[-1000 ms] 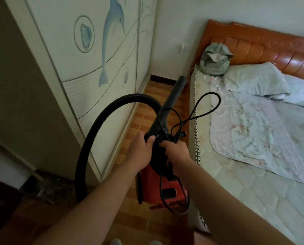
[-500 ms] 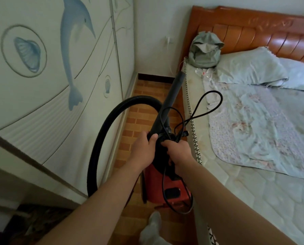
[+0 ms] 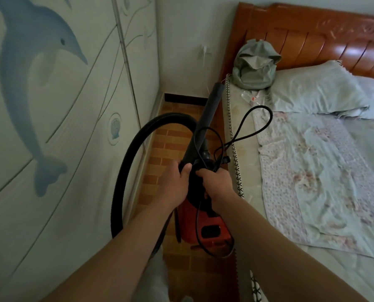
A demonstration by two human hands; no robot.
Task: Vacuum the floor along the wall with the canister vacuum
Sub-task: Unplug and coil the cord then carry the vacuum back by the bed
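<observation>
A home bedroom
A bed [image 3: 312, 214] with wooden headboard [image 3: 312, 35] and pillow [image 3: 312, 92] stands beside a dolphin-painted wardrobe [image 3: 51, 105]

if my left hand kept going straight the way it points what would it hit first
The left hand grips the tube, so it would slide up that, probably meeting the hose where they join; beyond lies the far wall. Depth is unclear.

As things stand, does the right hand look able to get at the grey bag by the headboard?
Probably not yet. The right hand grips the canister vacuum, and the grey bag lies at the far end of the mattress, past the tube. Nothing else bars the way.
</observation>
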